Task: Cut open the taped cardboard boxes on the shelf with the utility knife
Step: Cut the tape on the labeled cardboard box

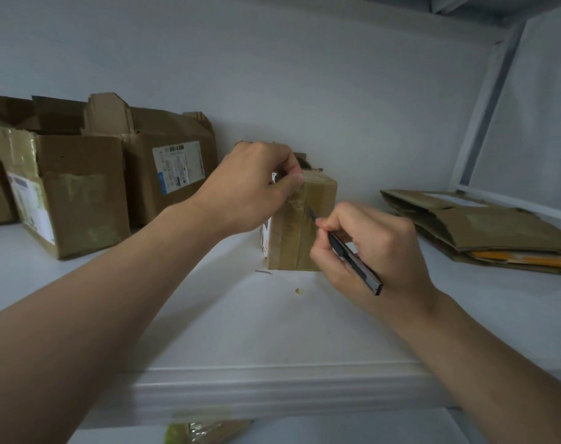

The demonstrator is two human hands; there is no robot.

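A small taped cardboard box [317,219] stands in the middle of the white shelf [272,331]. My left hand [253,190] grips its upper left corner, thumb pressed on the tape strip [300,200] that runs down the front face. My right hand [372,248] holds a slim black utility knife [356,261] like a pen. The blade tip touches the tape seam about a third of the way down the front. The box's left side and rear are hidden behind my left hand.
Opened cardboard boxes [80,193] with shipping labels crowd the left of the shelf. A pile of flattened cardboard [484,232] with an orange sheet lies at the right. Small scraps [299,291] sit in front of the box. The shelf's front edge [272,386] is close below.
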